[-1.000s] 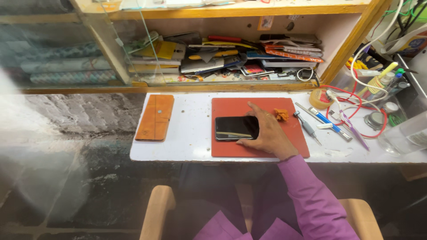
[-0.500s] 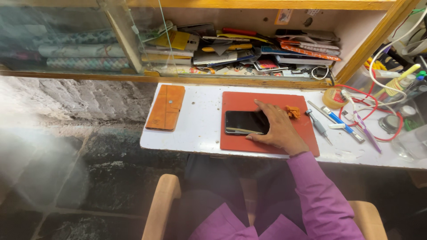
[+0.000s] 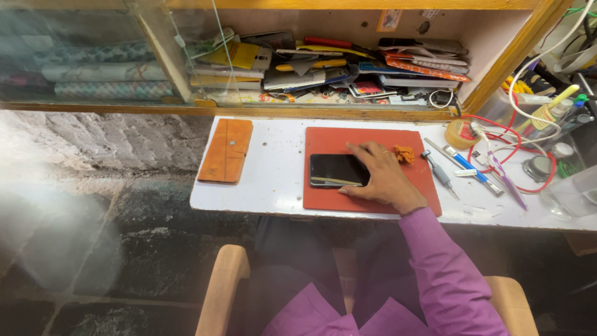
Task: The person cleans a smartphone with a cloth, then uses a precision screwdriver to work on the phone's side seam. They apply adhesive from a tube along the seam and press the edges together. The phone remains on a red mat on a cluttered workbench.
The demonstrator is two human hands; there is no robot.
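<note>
A black phone (image 3: pixel 334 170) is laid flat, screen up, on a red work mat (image 3: pixel 373 134), toward the mat's left half. Its long axis is set left to right, roughly parallel with the front edge of the table (image 3: pixel 273 180); which end is the top cannot be told from this view. A thin pale streak is seen along the lower part of the dark glass.

The right end of the phone is covered by the right hand (image 3: pixel 380 176). The hand is spread open and pressed palm down, with the fingers (image 3: pixel 360 151) extended along the upper edge of the phone and the thumb set at its lower edge; nothing is gripped or lifted. A purple sleeve is worn on that arm. The left hand is not seen.

Just beyond the knuckles, a small orange crumpled scrap (image 3: pixel 404 154) is left on the mat. To the right of the mat, 1 grey-handled screwdriver (image 3: pixel 438 173), a blue-handled tool (image 3: pixel 465 165) and a roll of tape (image 3: pixel 460 132) are laid on the white table, with red cable looped among them. Well apart on the left, a tan leather case (image 3: pixel 226 150) is placed with its long axis running front to back. Behind the table, a wooden shelf (image 3: pixel 348 113) is packed with tools and papers.
</note>
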